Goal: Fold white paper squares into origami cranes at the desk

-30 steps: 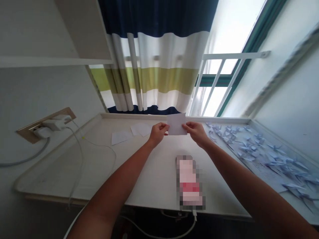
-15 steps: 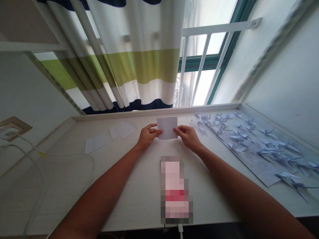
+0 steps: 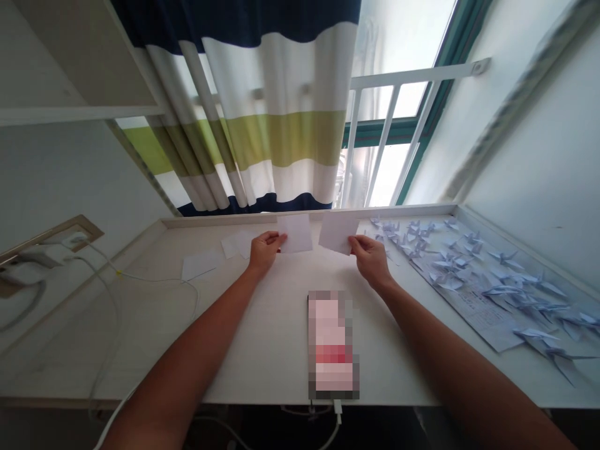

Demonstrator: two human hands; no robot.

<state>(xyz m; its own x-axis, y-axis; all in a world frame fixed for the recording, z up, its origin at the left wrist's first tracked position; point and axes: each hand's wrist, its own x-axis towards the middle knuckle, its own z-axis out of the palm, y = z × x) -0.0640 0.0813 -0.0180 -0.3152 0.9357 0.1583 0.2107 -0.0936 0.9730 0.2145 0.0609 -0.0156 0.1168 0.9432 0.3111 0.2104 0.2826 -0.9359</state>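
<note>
Above the far part of the white desk, my left hand [image 3: 265, 251] pinches the lower left edge of a white square sheet of paper [image 3: 297, 232]. My right hand [image 3: 370, 255] grips a second sheet of white paper [image 3: 335, 231] by its lower right corner. Both sheets are held up side by side, with a narrow gap between them. More loose white sheets [image 3: 199, 265] lie on the desk to the left of my left hand. Past my right hand, many folded paper cranes [image 3: 447, 269] are spread over the right side.
A phone-like device [image 3: 334, 344], its screen blurred out, lies between my forearms with a white cable [image 3: 338, 411] at its near end. Another cable [image 3: 154, 280] runs across the desk from the socket [image 3: 70, 240] on the left. A printed sheet [image 3: 492, 325] lies under some cranes.
Both hands were on what looked like one sheet of paper. Now they are farther apart, each with its own sheet. The camera view has shifted, so the desk's near edge shows more.
</note>
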